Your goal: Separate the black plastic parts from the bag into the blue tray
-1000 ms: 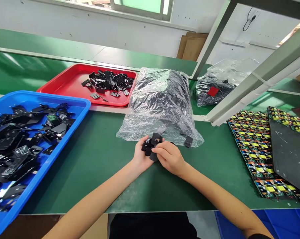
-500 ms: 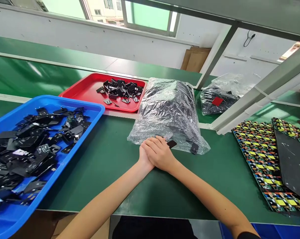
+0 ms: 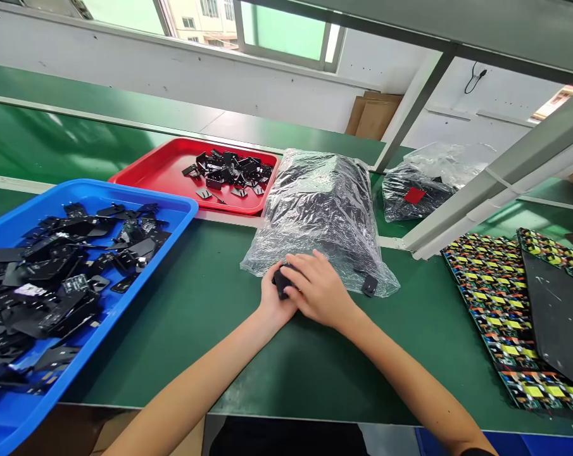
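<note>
My left hand (image 3: 275,303) is closed around a small black plastic case (image 3: 283,280), seen between my hands over the green bench. My right hand (image 3: 318,288) lies over the same case with its fingers curled on the top and side. Part of the case is hidden by my fingers. Just behind my hands lies a clear plastic bag (image 3: 321,202) packed with black parts. One loose black piece (image 3: 370,285) sits at the bag's front right corner.
A blue tray (image 3: 138,278) heaped with black casings and small boards stands at left. Behind it, a red tray (image 3: 160,168) holds smaller black parts. Circuit board panels (image 3: 492,310) lie at right beside a metal post (image 3: 476,183). Another filled bag (image 3: 409,183) sits farther back.
My clasped hands have parted a little. My right hand has lifted and shifted right, bringing the black case into view in my left palm.
</note>
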`<state>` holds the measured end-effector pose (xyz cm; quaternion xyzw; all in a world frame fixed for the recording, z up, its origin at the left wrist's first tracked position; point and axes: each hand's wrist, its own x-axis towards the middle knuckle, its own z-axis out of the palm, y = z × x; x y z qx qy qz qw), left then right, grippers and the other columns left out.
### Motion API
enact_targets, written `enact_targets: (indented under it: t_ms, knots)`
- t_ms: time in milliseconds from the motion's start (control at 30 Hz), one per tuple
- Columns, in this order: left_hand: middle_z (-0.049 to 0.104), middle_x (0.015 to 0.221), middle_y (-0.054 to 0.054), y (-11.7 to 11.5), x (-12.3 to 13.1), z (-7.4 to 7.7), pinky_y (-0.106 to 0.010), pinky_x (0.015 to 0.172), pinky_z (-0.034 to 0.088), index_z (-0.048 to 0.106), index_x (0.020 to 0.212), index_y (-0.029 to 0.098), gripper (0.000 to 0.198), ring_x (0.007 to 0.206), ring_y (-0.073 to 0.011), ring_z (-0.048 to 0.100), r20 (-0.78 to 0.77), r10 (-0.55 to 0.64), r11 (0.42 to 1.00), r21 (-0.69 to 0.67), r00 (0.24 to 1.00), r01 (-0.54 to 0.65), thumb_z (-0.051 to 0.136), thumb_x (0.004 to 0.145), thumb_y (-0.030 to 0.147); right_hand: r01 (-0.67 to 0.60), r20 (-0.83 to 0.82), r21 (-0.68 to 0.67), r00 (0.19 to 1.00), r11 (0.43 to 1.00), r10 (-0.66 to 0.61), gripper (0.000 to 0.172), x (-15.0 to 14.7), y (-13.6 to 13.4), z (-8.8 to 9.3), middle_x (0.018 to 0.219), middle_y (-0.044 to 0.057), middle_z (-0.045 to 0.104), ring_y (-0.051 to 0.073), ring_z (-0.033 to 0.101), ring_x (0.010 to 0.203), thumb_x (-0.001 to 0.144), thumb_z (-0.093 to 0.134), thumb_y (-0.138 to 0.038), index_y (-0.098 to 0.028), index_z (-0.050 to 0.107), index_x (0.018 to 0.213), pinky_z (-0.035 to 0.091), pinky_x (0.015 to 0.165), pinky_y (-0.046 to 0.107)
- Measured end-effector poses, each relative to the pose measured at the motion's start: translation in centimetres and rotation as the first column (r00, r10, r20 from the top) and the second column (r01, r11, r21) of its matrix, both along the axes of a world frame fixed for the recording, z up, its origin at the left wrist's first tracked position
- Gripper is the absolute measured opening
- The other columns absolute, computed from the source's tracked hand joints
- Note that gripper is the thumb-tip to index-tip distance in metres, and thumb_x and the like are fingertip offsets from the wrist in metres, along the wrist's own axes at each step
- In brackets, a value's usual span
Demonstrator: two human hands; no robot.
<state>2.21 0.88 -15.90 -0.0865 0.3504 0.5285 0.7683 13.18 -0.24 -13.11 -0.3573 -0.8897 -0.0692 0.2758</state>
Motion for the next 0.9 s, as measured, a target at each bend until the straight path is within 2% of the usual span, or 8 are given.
enact_targets:
  t_ms: [100,167,233,333,400,500,733,900]
  knots:
    - [0.062,0.069,-0.006,0.2,-0.8,0.0,-0.030,0.057,0.052,0.057,0.075,0.015,0.017,0.063,-0.0182,0.061,0.040,-0.054,0.998,0.027,0.998,0.053,0.050,0.080,0.030,0.156,0.009,-0.204,0.988,0.967,-0.157,0.028,2.3,0.5,2.4,0.100,0.009,0.065,0.019,0.058,0.093,0.093,0.036,-0.026,-0.015,0.061,0.096,0.044,0.083,0.032]
    - [0.065,0.081,-0.013,0.0,-0.7,0.0,-0.034,0.060,0.053,0.059,0.084,0.012,0.022,0.073,-0.0223,0.063,0.071,-0.101,0.994,0.059,0.992,0.097,0.049,0.079,0.032,0.300,0.129,-0.390,0.954,0.871,-0.271,0.031,4.4,0.6,3.8,0.082,0.006,0.065,0.018,0.059,0.077,0.093,0.033,-0.028,-0.018,0.060,0.082,0.044,0.067,0.028]
    - [0.065,0.088,-0.016,-0.2,-0.4,0.1,-0.034,0.061,0.053,0.059,0.093,0.010,0.027,0.076,-0.0230,0.062,0.090,-0.135,0.989,0.081,0.987,0.128,0.049,0.079,0.031,0.384,0.287,-0.556,0.921,0.737,-0.263,0.039,6.4,0.5,4.4,0.068,0.004,0.062,0.016,0.056,0.061,0.094,0.029,-0.032,-0.019,0.059,0.072,0.040,0.055,0.028]
    - [0.065,0.089,-0.015,-0.4,-0.3,0.2,-0.034,0.060,0.053,0.058,0.097,0.011,0.027,0.074,-0.0217,0.061,0.085,-0.147,0.987,0.080,0.986,0.140,0.049,0.079,0.029,0.424,0.368,-0.662,0.902,0.619,-0.225,0.040,8.4,1.0,3.7,0.080,0.007,0.067,0.019,0.062,0.071,0.093,0.028,-0.030,-0.017,0.064,0.083,0.044,0.063,0.029]
    - [0.065,0.088,-0.015,-0.5,-0.4,0.3,-0.033,0.059,0.053,0.058,0.097,0.011,0.027,0.073,-0.0214,0.061,0.081,-0.151,0.986,0.081,0.985,0.145,0.048,0.079,0.028,0.437,0.335,-0.629,0.899,0.643,-0.283,0.039,9.0,1.9,2.6,0.111,0.013,0.063,0.023,0.059,0.101,0.092,0.028,-0.026,-0.013,0.061,0.108,0.044,0.083,0.032]
    - [0.064,0.087,-0.014,-0.5,-0.5,0.4,-0.032,0.058,0.053,0.058,0.098,0.010,0.028,0.072,-0.0205,0.061,0.094,-0.161,0.984,0.091,0.982,0.153,0.048,0.078,0.027,0.503,0.293,-0.511,0.864,0.697,-0.409,0.047,9.3,3.8,0.8,0.140,0.017,0.039,0.025,0.038,0.129,0.092,0.026,-0.022,-0.006,0.040,0.134,0.033,0.102,0.035]
    - [0.064,0.087,-0.013,-0.9,-0.4,0.2,-0.032,0.060,0.053,0.057,0.099,0.010,0.029,0.072,-0.0207,0.060,0.132,-0.192,0.980,0.080,0.973,0.182,0.051,0.076,0.027,0.620,0.327,-0.399,0.785,0.676,-0.526,0.061,10.2,6.6,-3.9,0.150,0.012,0.022,0.032,0.015,0.138,0.091,0.035,-0.047,-0.016,0.027,0.142,0.025,0.106,0.050]
    - [0.065,0.088,-0.014,-2.0,0.3,0.0,-0.032,0.062,0.053,0.057,0.100,0.009,0.031,0.070,-0.0202,0.061,0.107,-0.244,0.970,0.048,0.964,0.240,0.053,0.076,0.028,0.611,0.247,-0.365,0.791,0.702,-0.560,0.060,10.0,6.8,-5.6,0.145,0.013,0.034,0.032,0.010,0.138,0.092,0.030,-0.049,-0.012,0.031,0.140,0.026,0.105,0.052]
